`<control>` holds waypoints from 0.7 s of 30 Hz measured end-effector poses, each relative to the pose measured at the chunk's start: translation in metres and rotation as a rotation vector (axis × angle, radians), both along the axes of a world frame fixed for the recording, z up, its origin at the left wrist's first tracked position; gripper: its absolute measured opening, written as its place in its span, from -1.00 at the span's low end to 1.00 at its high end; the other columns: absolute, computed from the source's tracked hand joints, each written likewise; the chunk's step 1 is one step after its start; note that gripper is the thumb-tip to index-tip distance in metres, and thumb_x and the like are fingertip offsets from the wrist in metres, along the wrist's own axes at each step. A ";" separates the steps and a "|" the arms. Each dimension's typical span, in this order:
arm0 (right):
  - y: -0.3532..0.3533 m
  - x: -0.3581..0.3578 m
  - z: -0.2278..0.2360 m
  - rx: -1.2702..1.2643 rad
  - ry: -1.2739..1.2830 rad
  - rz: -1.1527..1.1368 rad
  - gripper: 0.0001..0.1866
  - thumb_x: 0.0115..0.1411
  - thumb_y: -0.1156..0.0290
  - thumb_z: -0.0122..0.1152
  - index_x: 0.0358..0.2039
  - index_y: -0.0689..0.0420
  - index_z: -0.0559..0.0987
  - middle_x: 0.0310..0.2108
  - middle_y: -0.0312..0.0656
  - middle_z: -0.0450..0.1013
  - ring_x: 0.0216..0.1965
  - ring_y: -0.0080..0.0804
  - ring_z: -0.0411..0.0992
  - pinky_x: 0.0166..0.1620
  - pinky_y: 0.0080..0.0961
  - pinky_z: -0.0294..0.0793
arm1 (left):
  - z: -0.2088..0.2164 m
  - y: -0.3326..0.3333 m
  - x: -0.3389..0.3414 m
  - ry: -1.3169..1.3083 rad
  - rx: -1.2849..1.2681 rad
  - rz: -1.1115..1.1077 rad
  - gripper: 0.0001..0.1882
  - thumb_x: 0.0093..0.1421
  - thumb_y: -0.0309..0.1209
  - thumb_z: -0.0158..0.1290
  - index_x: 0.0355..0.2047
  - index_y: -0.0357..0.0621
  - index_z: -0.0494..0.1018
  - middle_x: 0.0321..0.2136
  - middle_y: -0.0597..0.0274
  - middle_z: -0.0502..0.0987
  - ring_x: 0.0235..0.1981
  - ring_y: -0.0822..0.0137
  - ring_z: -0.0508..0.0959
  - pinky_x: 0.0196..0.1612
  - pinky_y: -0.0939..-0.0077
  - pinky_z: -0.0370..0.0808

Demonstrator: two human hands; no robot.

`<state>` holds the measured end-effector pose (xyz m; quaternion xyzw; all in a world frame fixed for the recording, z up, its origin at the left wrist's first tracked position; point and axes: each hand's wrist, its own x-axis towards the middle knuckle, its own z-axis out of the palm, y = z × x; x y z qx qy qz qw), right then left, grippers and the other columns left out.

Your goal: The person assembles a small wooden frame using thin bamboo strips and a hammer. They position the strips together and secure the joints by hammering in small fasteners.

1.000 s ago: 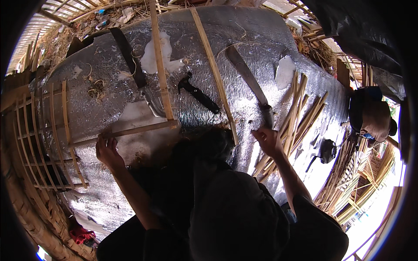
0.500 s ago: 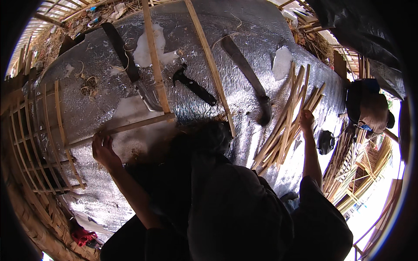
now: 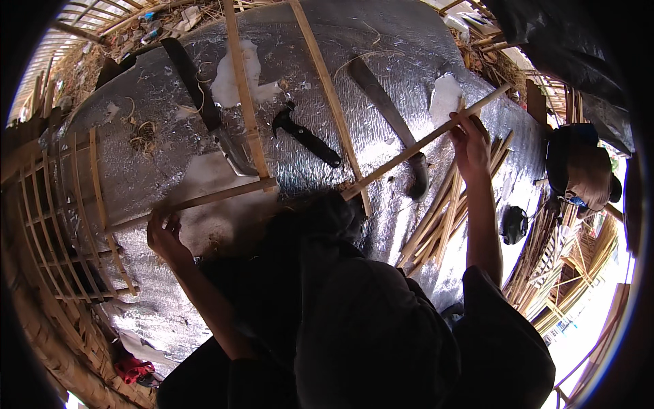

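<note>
My left hand [image 3: 168, 238] is closed on a bamboo strip [image 3: 218, 198] that slants across the foil sheet to the lower end of a long upright strip [image 3: 244, 88]. My right hand [image 3: 471, 151] grips a second bamboo strip [image 3: 409, 155], raised at a slant. The inner end of that strip meets or overlaps the foot of another long strip [image 3: 327, 88]; whether they touch I cannot tell. A pile of loose bamboo strips [image 3: 443, 218] lies below my right hand. Between the two long strips rests a black hammer [image 3: 310, 141].
Silver foil sheeting [image 3: 163, 157] covers the ground. One machete [image 3: 187, 78] lies at the far left, another long blade [image 3: 378, 92] right of the hammer. A bamboo lattice [image 3: 71, 218] stands at the left. At the right are a dark pouch-like object [image 3: 513, 223] and bundled bamboo [image 3: 579, 259].
My right hand has moved up from the pile, bringing a bamboo strip out and swinging it to a slant toward the middle. My left hand has hardly moved on its strip.
</note>
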<state>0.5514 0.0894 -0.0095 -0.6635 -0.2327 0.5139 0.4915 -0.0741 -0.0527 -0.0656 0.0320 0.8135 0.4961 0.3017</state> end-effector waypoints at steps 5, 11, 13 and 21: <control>0.030 -0.115 0.015 0.098 0.271 0.047 -0.83 0.35 0.47 0.17 -0.09 0.26 0.52 -0.15 -0.03 0.59 -0.22 -0.32 0.61 -0.23 -0.54 0.60 | -0.005 0.000 -0.006 0.741 -0.495 0.074 -0.48 0.34 -0.10 0.17 0.11 -0.27 0.50 -0.17 -0.06 0.60 -0.21 0.10 0.61 -0.15 0.13 0.53; 0.036 -0.279 -0.010 0.092 0.821 0.115 -0.81 0.34 0.46 0.22 -0.13 0.32 0.59 -0.20 -0.02 0.65 -0.24 -0.34 0.66 -0.25 -0.56 0.63 | 0.029 0.026 0.056 0.473 0.244 -0.021 -0.69 0.31 -0.32 0.07 -0.05 -0.31 0.50 -0.21 0.18 0.52 -0.27 0.39 0.43 -0.21 0.44 0.39; 0.021 -0.334 -0.006 0.028 0.902 0.171 -0.80 0.31 0.47 0.30 -0.13 0.31 0.58 -0.23 -0.06 0.66 -0.25 -0.32 0.69 -0.30 -0.54 0.68 | 0.030 0.039 0.082 0.175 0.468 -0.119 -0.54 0.38 -0.21 0.06 0.15 -0.28 0.43 -0.07 0.14 0.52 -0.13 0.31 0.50 -0.12 0.39 0.43; -0.020 -0.348 -0.010 -0.286 0.788 0.745 -0.67 0.34 0.25 0.32 -0.02 0.19 0.55 -0.17 -0.12 0.60 -0.26 -0.36 0.65 -0.26 -0.56 0.57 | 0.043 0.053 0.045 -0.146 0.545 0.012 -0.66 0.47 -0.22 0.02 0.10 -0.18 0.40 -0.09 0.18 0.56 -0.09 0.26 0.55 -0.02 0.27 0.47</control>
